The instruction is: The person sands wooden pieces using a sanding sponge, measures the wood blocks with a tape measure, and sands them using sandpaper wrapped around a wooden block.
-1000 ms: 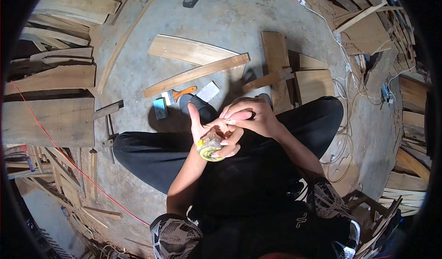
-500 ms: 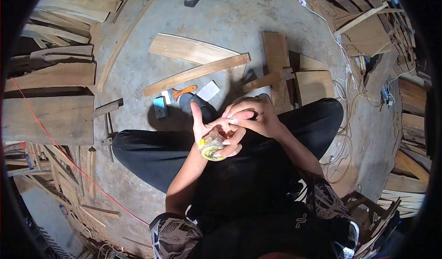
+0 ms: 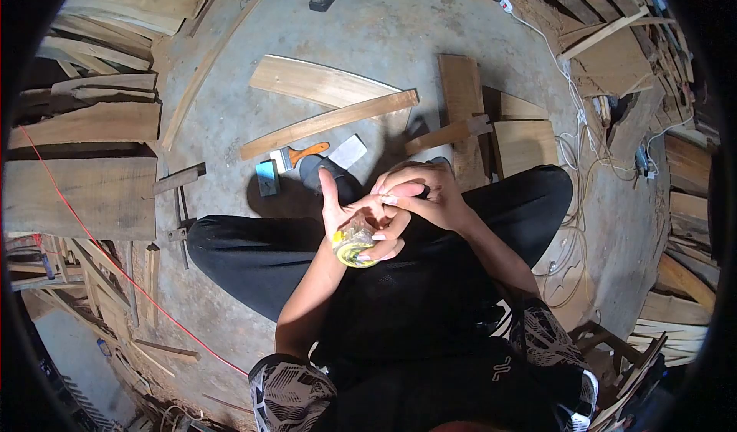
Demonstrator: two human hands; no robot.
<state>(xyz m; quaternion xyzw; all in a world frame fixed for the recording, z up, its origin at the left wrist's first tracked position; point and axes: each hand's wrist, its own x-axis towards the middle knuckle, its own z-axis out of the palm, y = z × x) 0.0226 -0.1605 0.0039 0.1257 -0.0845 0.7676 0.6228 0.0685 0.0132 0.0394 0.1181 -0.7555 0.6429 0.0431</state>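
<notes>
My left hand [image 3: 374, 221] is closed around a small clear container [image 3: 355, 249] with a yellow-and-dark round end, tilted toward me; its thumb sticks up. My right hand [image 3: 421, 192] is pinched at the left hand's fingertips. Whatever lies between those fingers is too small to make out. A black band or dark object shows at the right hand's fingers. Beyond the hands on the floor lie a paintbrush [image 3: 309, 151] with an orange handle, a teal block [image 3: 267, 178] and a pale grey rectangular block [image 3: 348, 152].
Wooden boards [image 3: 330, 125] lie crossed on the concrete floor ahead, with an upright-lying plank [image 3: 461, 82] to their right. Stacked timber [image 3: 80, 194] lines the left side. White cables [image 3: 576, 117] run along the right; a red cord [image 3: 127, 274] crosses at left.
Both hands stay almost in place, still together over my lap. The container shifts very slightly in the left hand. The floor items have not moved.
</notes>
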